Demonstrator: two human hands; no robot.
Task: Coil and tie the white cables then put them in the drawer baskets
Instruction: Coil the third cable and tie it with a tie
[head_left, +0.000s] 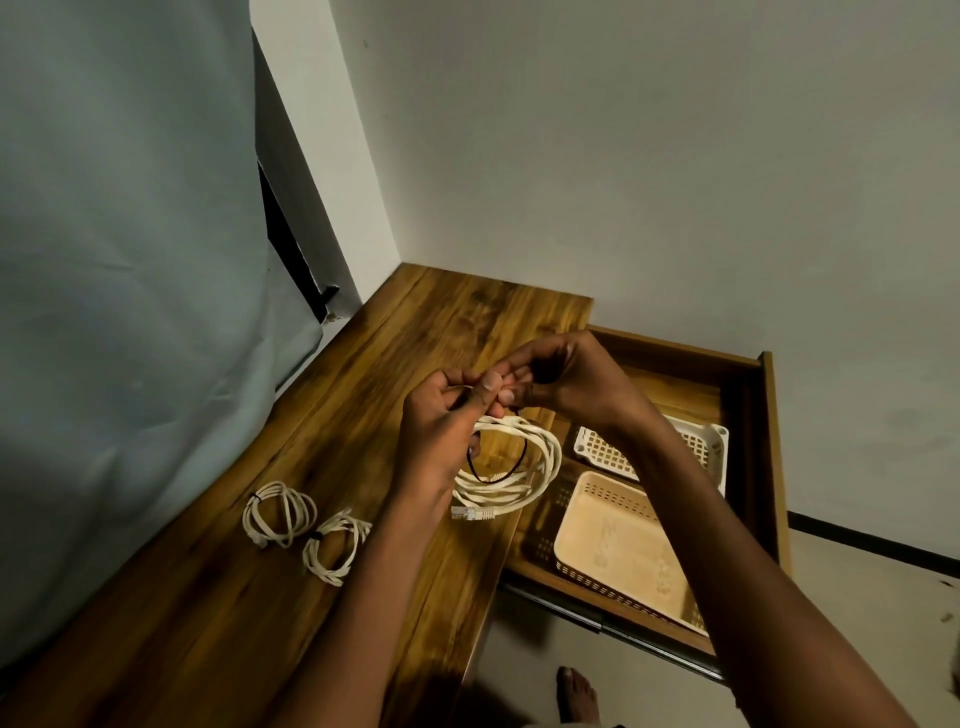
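Both hands were raised above the wooden desk (218, 597), working at the top of 1 coiled white cable (511, 467). The left hand (447, 426) had its fingers curled around the upper part of the coil, and the coil hung below it, with a plug end (472, 514) showing at the bottom. The right hand (561, 379) met the left at the fingertips, its fingers curled and pinching a thin dark tie (498, 470), which drooped in a loop across the front of the coil. The exact contact between the right fingers and the tie was partly hidden by the left hand. 2 further coiled white cables lay flat on the desk to the left, touching or nearly touching each other: the far coil (280, 514) and the near coil (335, 551), each bound with a dark band. The drawer (769, 467) stood pulled out to the right of the desk. Inside it sat 2 perforated plastic baskets, a white basket (711, 447) toward the back and a beige basket (613, 551) toward the front, both partly covered by the right forearm. A bare foot (576, 693) was visible on the floor below the desk edge.
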